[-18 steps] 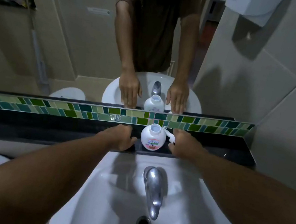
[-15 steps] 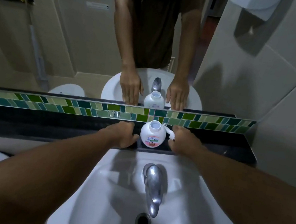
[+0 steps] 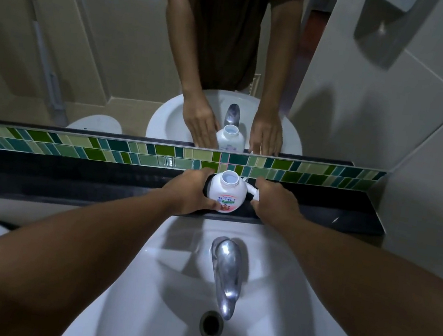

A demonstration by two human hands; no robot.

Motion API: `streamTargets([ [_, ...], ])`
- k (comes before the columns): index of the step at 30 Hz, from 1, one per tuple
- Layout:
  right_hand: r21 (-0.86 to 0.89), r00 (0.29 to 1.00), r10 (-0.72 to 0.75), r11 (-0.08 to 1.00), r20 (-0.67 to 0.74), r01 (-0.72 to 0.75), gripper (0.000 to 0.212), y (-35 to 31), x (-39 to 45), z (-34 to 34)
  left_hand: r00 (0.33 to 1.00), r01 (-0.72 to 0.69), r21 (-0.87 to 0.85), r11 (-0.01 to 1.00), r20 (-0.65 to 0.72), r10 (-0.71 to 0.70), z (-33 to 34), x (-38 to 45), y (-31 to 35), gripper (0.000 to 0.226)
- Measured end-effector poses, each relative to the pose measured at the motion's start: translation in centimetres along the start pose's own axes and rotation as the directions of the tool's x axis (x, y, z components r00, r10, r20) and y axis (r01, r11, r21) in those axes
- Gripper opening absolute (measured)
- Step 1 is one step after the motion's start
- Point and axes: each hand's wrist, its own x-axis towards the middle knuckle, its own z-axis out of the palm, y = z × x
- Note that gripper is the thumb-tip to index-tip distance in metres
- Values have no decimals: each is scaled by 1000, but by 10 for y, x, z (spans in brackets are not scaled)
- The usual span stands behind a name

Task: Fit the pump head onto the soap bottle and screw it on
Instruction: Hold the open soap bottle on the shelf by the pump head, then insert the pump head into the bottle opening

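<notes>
Soap bottle (image 3: 227, 194) is standing upright on the black ledge (image 3: 70, 174), directly behind the tap (image 3: 226, 272). Its neck is open, nothing on it.

My left hand (image 3: 192, 192) is wrapping the bottle's left flank, thumb lying across the front just beside the label, fingers going round behind. That grip is holding the bottle.

My right hand (image 3: 274, 201) is sitting on the ledge just right of the bottle. The white pump head (image 3: 253, 190) is showing between this hand and the bottle's shoulder, its spout pointing toward the bottle and about touching it. The fingers are curling over the pump head, but I cannot tell how firmly this grip is closing on it, since the back of the hand is hiding the fingertips.

The green tile strip (image 3: 130, 152) is running along the wall behind the bottle. The white sink (image 3: 173, 290) is lying below the tap.
</notes>
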Motion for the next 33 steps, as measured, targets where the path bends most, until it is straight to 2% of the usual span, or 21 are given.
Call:
streamTargets([
  [4,2,1000,-5,1000,-17,5,29,3,-3,3,999,-12,-76,997,-43,8,5,4,5,80],
  [7,115,999,11,993,-48,-6,29,11,-4,0,999,-24,-95,995,-49,19,7,7,4,78],
  [13,127,987,-102,985,-123,118,23,28,5,-27,1000,-13,-149,989,-22,10,5,9,4,73],
  [17,152,967,-150,971,-205,183,35,23,13,-51,1000,-7,-155,988,-22,4,5,9,5,70],
  [19,282,946,-142,932,-291,227,33,9,15,-65,1000,-2,-163,987,-21,-2,5,9,5,70],
  [21,454,929,-87,854,-359,255,18,-9,14,-78,1000,1,-170,985,-19,-5,5,9,6,70],
  [23,610,936,-46,747,-350,265,14,-26,11,-87,1000,1,-169,986,-21,-5,5,9,7,69],
  [25,725,951,-27,640,-308,254,21,-37,7,-89,1000,4,-170,985,-22,-8,5,8,8,69],
  [29,792,962,-2,566,-273,226,28,-48,2,-81,1000,9,-153,988,-18,-12,4,8,9,68],
  [33,800,973,30,576,-228,170,29,-48,1,-64,1000,14,-151,988,-21,-17,4,7,10,67],
])
